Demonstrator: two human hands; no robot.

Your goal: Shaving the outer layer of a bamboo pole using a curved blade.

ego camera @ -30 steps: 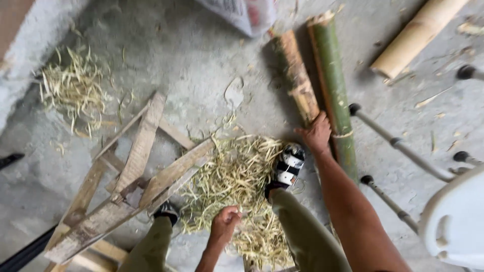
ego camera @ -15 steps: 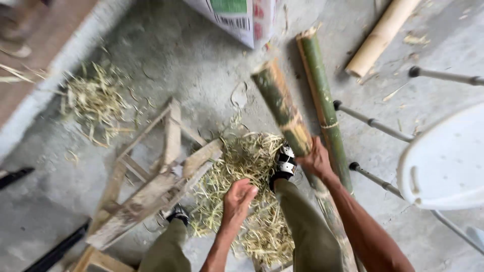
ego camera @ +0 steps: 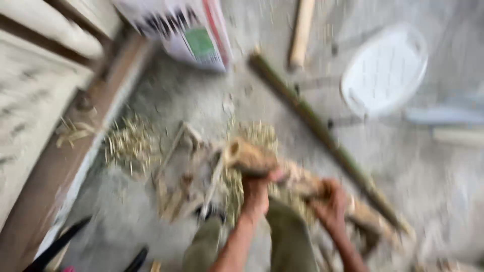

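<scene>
Lifted off the floor since before, brown bamboo piece is now clasped by both hands.

Bare concrete floor open right of the long green bamboo pole. Left of that pole, crowded: wooden frame, piles of shavings, brown bamboo piece. Beyond its far end, printed sack, pale pole, white plastic chair.
</scene>
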